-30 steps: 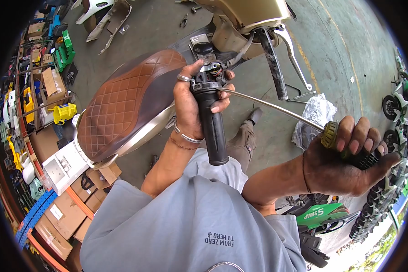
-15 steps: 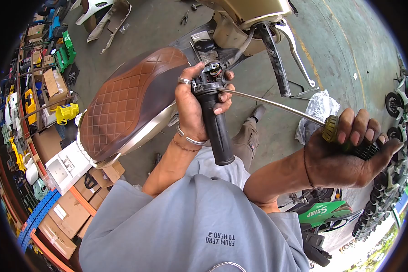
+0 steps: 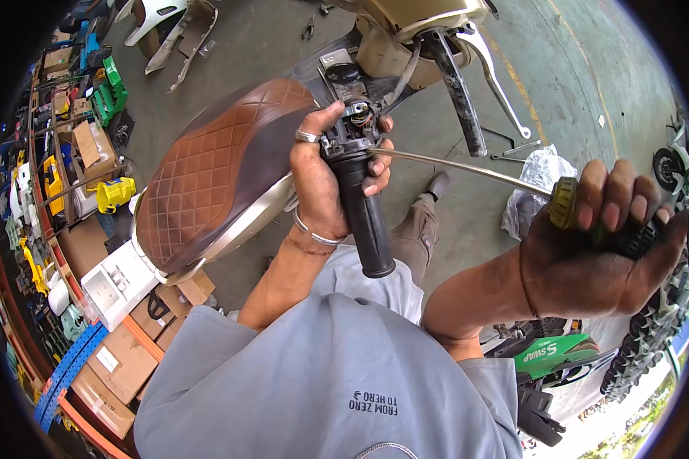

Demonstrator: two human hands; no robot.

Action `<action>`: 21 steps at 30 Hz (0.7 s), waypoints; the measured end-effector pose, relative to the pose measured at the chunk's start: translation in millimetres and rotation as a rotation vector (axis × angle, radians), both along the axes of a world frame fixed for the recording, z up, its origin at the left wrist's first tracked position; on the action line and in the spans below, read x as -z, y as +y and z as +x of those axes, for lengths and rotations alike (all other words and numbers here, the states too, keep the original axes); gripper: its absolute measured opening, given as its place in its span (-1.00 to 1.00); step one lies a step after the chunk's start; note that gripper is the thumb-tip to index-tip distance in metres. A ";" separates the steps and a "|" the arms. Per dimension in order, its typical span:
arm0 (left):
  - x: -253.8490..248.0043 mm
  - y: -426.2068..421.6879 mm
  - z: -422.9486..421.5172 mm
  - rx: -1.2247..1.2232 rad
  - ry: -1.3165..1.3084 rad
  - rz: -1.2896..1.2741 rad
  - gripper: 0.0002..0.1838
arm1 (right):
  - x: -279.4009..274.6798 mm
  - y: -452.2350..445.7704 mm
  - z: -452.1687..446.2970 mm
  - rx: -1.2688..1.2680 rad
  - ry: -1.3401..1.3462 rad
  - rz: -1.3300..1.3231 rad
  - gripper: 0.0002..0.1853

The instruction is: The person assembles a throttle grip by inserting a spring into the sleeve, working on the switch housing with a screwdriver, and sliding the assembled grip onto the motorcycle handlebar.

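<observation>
A black cylindrical handlebar grip (image 3: 367, 218) points downward in view, a dark mechanical housing (image 3: 350, 140) with exposed innards at its far end. A long metal-shafted screwdriver (image 3: 475, 168), yellow-and-black handled, slants in from the right toward their joint.

- One head-worn view, wide and round-edged, faces forward and steeply down.
- It looks from above the black grip (image 3: 368, 222), close by, framing it centrally.
</observation>
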State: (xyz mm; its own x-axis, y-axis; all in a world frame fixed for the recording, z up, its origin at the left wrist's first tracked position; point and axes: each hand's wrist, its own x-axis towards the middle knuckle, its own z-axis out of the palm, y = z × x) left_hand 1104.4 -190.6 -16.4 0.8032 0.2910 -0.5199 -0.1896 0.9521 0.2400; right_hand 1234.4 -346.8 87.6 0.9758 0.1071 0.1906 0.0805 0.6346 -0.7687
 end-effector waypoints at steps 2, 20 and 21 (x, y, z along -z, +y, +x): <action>-1.6 -1.0 -0.5 0.014 0.045 0.003 -0.54 | -2.1 1.5 10.5 -0.044 0.015 -0.025 -0.68; -1.6 -4.3 1.7 0.072 0.024 0.058 -0.60 | -5.7 -0.4 52.9 -0.309 -0.013 -0.039 -0.76; -0.1 -4.7 2.3 0.083 0.019 0.072 -0.59 | -6.2 0.3 54.1 -0.307 -0.017 -0.041 -0.77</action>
State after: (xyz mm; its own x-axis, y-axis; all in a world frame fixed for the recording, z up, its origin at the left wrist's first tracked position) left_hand 1106.6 -195.2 -16.3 0.8165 0.2611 -0.5150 -0.1056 0.9444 0.3114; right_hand 1288.5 -346.6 93.8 0.8932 0.4047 0.1961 -0.0974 0.5998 -0.7942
